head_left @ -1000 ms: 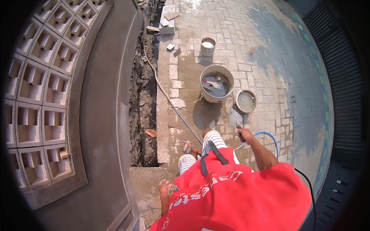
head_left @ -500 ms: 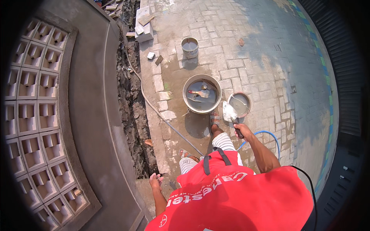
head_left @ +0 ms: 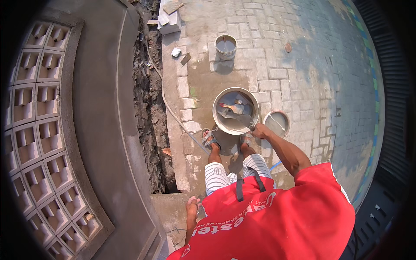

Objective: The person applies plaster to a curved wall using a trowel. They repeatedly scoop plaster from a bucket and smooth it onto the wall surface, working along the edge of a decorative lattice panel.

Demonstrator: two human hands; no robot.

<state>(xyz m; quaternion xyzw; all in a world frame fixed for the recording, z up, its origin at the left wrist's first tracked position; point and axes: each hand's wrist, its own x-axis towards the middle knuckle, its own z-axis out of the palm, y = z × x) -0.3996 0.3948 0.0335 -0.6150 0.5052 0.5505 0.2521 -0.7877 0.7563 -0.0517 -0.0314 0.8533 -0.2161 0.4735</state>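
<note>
My right hand (head_left: pixel 261 131) is closed round the dark handle of a trowel (head_left: pixel 242 118). The trowel's blade reaches over the rim into a large round bucket (head_left: pixel 218 124) of greyish water. In that bucket, beside the blade, lies a paintbrush (head_left: pixel 234 106) with a reddish handle tip. Low at my left side, my left hand (head_left: pixel 193 203) hangs near the wall, fingers loosely bent and apart, holding nothing. Just right of the large bucket stands a smaller pail (head_left: pixel 285 130) with grey contents and a thin handle across it.
Farther off stands another bucket (head_left: pixel 226 55) of grey liquid. Leftward, a hose (head_left: pixel 167 102) runs along a dirt trench (head_left: pixel 154 134) beside a plastered wall (head_left: pixel 95 130) with vent blocks (head_left: pixel 47 100). A pale block (head_left: pixel 170 24) sits at the far left of the brick paving (head_left: pixel 277 73).
My right hand has moved the trowel left, from the smaller pail into the large bucket. The pale material on its blade no longer shows. My left foot has stepped forward.
</note>
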